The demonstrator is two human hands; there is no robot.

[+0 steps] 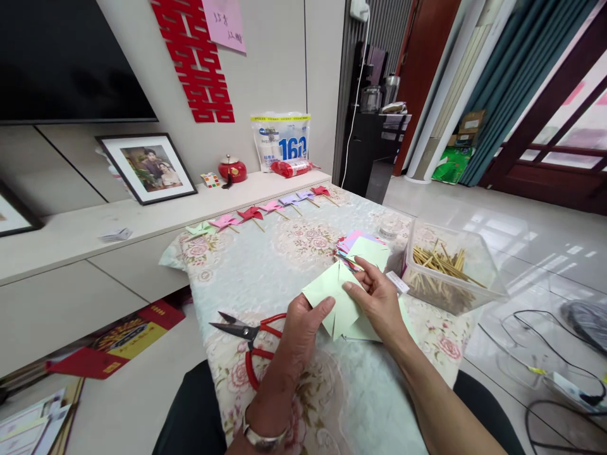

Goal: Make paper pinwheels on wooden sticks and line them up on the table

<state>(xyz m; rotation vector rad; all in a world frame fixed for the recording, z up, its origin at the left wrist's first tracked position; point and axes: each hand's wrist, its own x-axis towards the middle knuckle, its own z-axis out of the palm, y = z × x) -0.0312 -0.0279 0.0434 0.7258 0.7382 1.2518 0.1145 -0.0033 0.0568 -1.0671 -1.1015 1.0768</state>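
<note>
A pale green paper square (336,292) with slits running in from its corners is held between my two hands. My left hand (306,322) pinches its lower left side, thumb on top. On its right side my right hand (377,297) has the thumb and fingers closed on the paper. Beneath and behind my right hand lies more green paper, partly hidden. Just beyond is a stack of coloured paper squares (365,249), green on top. Red-handled scissors (253,335) lie with blades apart to the left of my left hand.
Several finished paper pinwheels (251,213) on sticks lie along the table's far edge. At the right a clear plastic box (446,278) holds many thin wooden sticks. A small white box (397,282) sits beside it. The flowered tablecloth (303,237) covers the table.
</note>
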